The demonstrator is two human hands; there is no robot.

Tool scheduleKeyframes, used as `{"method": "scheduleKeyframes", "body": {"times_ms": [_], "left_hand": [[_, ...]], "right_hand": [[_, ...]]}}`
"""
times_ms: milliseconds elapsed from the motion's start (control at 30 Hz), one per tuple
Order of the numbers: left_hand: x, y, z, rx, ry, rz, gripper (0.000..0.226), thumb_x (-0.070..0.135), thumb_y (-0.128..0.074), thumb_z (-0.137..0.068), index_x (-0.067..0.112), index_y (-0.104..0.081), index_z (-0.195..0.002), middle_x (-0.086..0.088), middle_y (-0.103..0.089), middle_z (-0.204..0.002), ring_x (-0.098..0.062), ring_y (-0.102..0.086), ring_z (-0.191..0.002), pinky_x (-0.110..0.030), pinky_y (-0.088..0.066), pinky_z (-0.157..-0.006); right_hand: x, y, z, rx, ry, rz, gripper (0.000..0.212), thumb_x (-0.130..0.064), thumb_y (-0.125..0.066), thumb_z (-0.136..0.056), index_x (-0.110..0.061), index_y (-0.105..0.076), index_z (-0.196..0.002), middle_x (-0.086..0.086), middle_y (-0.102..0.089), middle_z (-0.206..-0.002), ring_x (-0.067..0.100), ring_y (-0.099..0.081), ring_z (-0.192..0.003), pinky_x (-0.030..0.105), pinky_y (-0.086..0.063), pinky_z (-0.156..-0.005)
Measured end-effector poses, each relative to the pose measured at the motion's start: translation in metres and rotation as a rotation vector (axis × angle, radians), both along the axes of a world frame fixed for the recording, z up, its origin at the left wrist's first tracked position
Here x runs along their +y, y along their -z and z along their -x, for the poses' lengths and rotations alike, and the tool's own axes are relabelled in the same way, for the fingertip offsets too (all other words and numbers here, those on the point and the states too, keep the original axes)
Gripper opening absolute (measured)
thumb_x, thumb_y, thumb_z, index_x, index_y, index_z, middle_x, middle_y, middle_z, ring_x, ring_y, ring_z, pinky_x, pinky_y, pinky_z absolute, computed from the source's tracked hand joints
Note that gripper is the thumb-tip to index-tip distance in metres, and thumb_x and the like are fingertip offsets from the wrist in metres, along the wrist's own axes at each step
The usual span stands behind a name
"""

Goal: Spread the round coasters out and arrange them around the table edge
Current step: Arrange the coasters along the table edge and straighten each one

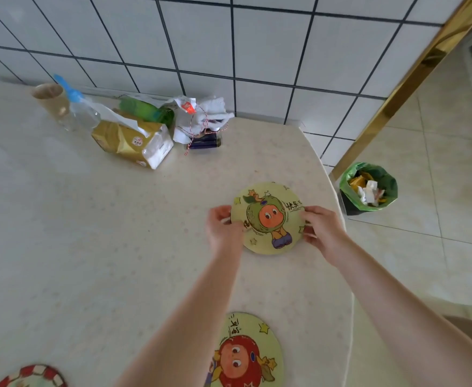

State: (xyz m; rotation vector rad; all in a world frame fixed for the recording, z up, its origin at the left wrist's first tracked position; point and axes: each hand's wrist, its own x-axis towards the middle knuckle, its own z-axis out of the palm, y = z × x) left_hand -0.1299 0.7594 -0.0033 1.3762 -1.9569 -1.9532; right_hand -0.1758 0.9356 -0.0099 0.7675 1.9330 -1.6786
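Gripping the "快乐" coaster (268, 219), left hand (223, 227) and right hand (322, 227) pinch its edges.

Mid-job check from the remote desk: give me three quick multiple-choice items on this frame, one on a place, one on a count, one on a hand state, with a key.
1. Where is the bin?
A. on the table
B. on the floor right of the table
C. against the tiled wall, left

2. How many round coasters show?
A. one
B. two
C. three

3. What are the hands doing?
A. both hold the green-character coaster's edges
B. only the left touches it
C. both hang idle

Key: B, the bin stands on floor tiles; C, green-character coaster, red-character coaster, red-rimmed coaster; A, left hand and right hand pinch opposite edges.
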Motion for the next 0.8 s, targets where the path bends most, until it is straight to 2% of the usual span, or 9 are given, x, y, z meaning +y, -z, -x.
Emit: {"method": "scheduleKeyframes", "body": {"times_ms": [133, 267, 333, 433, 500, 567, 667, 800], "left_hand": [[-0.014, 0.009, 0.023, 0.005, 0.168, 0.095, 0.029, -0.004, -0.058, -0.077, 0.024, -0.061, -0.083, 0.006, -0.066, -0.089, -0.004, -0.062, -0.075, -0.018, -0.044, -0.056], [-0.021, 0.019, 0.036, 0.017, 0.251, 0.170, 0.035, -0.010, -0.056, -0.076, 0.026, -0.060, -0.073, 0.009, -0.065, -0.080, 0.000, -0.061, -0.072, -0.012, -0.045, -0.053], [-0.022, 0.024, 0.040, 0.011, 0.275, 0.194, 0.037, -0.012, -0.054, -0.075, 0.025, -0.059, -0.071, 0.009, -0.064, -0.078, -0.003, -0.062, -0.072, -0.015, -0.046, -0.057], [-0.023, 0.033, 0.042, -0.005, 0.296, 0.212, 0.033, -0.013, -0.053, -0.077, 0.019, -0.062, -0.078, 0.003, -0.066, -0.084, -0.013, -0.064, -0.080, -0.023, -0.052, -0.068], [-0.023, 0.036, 0.041, 0.010, 0.310, 0.222, 0.029, -0.013, -0.055, -0.078, 0.013, -0.065, -0.086, -0.003, -0.068, -0.092, -0.016, -0.065, -0.087, -0.029, -0.054, -0.081], [-0.024, 0.036, 0.035, 0.036, 0.342, 0.245, 0.028, -0.012, -0.056, -0.080, 0.011, -0.067, -0.093, -0.005, -0.068, -0.098, -0.016, -0.063, -0.091, -0.027, -0.052, -0.087], [-0.027, 0.035, 0.016, 0.042, 0.405, 0.289, 0.031, -0.011, -0.051, -0.082, 0.013, -0.066, -0.095, -0.003, -0.066, -0.100, -0.015, -0.060, -0.093, -0.027, -0.048, -0.087], [-0.032, 0.039, -0.032, 0.018, 0.540, 0.303, 0.029, -0.008, -0.054, -0.083, 0.015, -0.067, -0.095, -0.005, -0.067, -0.100, -0.016, -0.061, -0.091, -0.026, -0.049, -0.083]], "right_hand": [[0.000, 0.005, -0.019, -0.010, -0.030, -0.045, 0.011, -0.011, -0.058, -0.091, -0.018, -0.063, -0.085, 0.009, -0.069, -0.082, 0.023, -0.064, -0.071, 0.038, -0.056, -0.075], [0.000, 0.011, -0.027, 0.018, -0.034, -0.132, 0.011, -0.008, -0.060, -0.090, -0.016, -0.064, -0.084, 0.006, -0.069, -0.078, 0.017, -0.065, -0.062, 0.030, -0.058, -0.066], [0.000, 0.013, -0.030, 0.022, -0.052, -0.188, 0.009, -0.007, -0.061, -0.088, -0.013, -0.068, -0.090, 0.005, -0.070, -0.075, 0.015, -0.064, -0.060, 0.032, -0.060, -0.068], [0.001, 0.015, -0.031, 0.016, -0.075, -0.250, 0.020, -0.003, -0.056, -0.083, -0.011, -0.071, -0.093, 0.009, -0.074, -0.077, 0.020, -0.066, -0.066, 0.042, -0.060, -0.078], [0.002, 0.013, -0.031, 0.018, -0.092, -0.284, 0.023, -0.005, -0.055, -0.082, -0.012, -0.073, -0.094, 0.012, -0.076, -0.082, 0.025, -0.069, -0.073, 0.042, -0.059, -0.076], [0.004, 0.012, -0.033, 0.034, -0.124, -0.320, 0.020, -0.010, -0.059, -0.083, -0.013, -0.073, -0.096, 0.011, -0.075, -0.088, 0.028, -0.070, -0.083, 0.037, -0.058, -0.069], [0.009, 0.011, -0.048, 0.052, -0.161, -0.361, 0.018, -0.012, -0.061, -0.082, -0.017, -0.070, -0.098, 0.010, -0.074, -0.093, 0.028, -0.068, -0.090, 0.026, -0.048, -0.063], [0.014, 0.007, -0.091, 0.029, -0.149, -0.347, 0.016, -0.014, -0.062, -0.079, -0.028, -0.067, -0.084, 0.003, -0.073, -0.083, 0.023, -0.067, -0.084, 0.030, -0.053, -0.068]]}}
